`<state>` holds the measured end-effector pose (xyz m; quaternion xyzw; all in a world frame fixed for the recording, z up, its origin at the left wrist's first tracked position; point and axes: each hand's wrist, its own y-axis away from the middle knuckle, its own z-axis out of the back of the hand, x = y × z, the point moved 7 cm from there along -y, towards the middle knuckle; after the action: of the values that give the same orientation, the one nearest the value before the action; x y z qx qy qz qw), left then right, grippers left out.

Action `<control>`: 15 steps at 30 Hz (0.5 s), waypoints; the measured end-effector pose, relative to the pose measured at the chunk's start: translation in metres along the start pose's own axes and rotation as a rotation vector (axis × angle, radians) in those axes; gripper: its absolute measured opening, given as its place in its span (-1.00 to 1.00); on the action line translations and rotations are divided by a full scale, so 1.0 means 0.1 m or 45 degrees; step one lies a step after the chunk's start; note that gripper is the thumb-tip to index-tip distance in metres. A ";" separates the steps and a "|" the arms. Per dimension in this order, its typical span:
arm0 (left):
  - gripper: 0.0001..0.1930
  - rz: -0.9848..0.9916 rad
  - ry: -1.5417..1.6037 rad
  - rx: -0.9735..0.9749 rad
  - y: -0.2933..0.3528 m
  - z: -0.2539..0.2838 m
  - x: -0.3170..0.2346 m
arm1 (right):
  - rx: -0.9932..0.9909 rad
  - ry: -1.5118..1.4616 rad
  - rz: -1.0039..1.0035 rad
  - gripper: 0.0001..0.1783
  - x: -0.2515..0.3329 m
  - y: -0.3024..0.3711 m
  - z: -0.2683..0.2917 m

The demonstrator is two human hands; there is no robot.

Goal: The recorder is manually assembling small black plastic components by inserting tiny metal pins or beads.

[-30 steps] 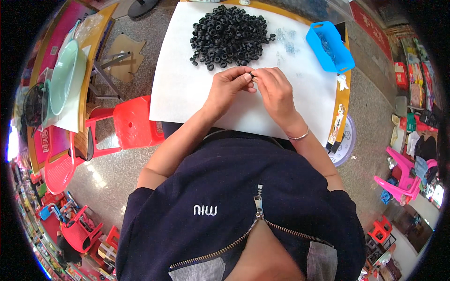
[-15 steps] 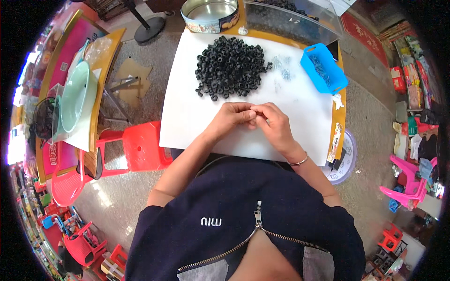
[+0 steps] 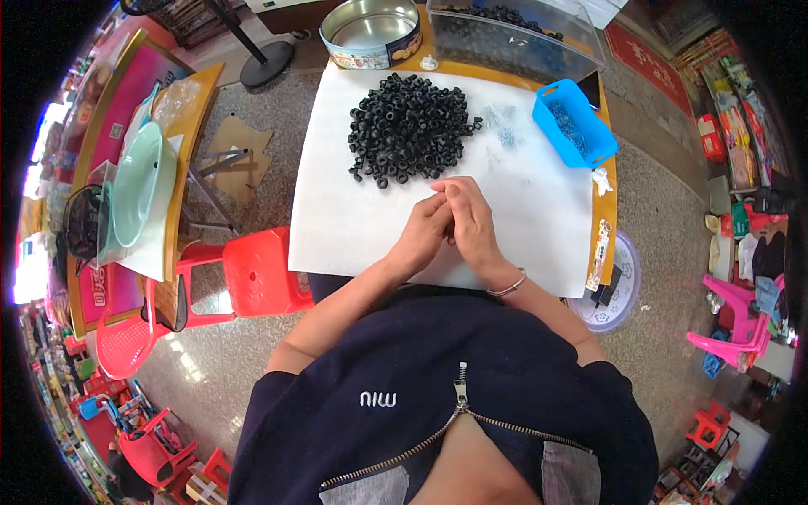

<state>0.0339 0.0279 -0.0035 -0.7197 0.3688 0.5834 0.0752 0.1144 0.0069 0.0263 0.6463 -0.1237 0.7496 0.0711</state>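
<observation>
My left hand (image 3: 423, 234) and my right hand (image 3: 473, 225) meet over the near middle of a white sheet (image 3: 539, 227). The left fingers are curled in, partly covered by the right hand, which folds over them. Whatever they pinch between them is hidden. Just beyond my fingertips lies a heap of small black ring-shaped parts (image 3: 408, 126), apparently rubber or plastic. To its right, tiny silvery pieces (image 3: 502, 124) are scattered on the sheet. A blue plastic basket (image 3: 551, 126) at the far right holds more small metallic pieces.
Behind the heap stand a round tin (image 3: 360, 57) and a clear bin (image 3: 522, 52) with more black parts. A red stool (image 3: 261, 271) is at the table's left, and a side table farther left bears a pale green basin (image 3: 139, 189). A purple-rimmed basin (image 3: 629, 295) sits low at right.
My right hand has turned and closed over the left fingertips, where before both hands pinched tip to tip. The view has shifted slightly.
</observation>
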 end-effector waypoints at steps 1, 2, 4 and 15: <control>-0.68 0.004 0.033 -0.005 0.01 0.00 0.01 | -0.011 0.009 -0.019 -0.62 -0.01 -0.01 -0.01; -0.69 0.002 0.071 -0.022 0.01 0.01 0.03 | -0.042 0.032 0.045 -0.63 0.02 -0.01 0.00; -0.70 0.003 0.149 -0.058 0.02 0.00 0.08 | -0.104 0.077 0.169 -0.63 0.06 0.00 0.00; -0.73 0.040 0.622 0.094 -0.08 0.09 -0.05 | 0.143 -0.069 0.106 -0.77 0.11 -0.05 0.13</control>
<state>0.0316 0.0405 -0.0043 -0.8304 0.4081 0.3793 0.0008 0.1260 0.0073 0.0388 0.6636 -0.1102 0.7400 0.0000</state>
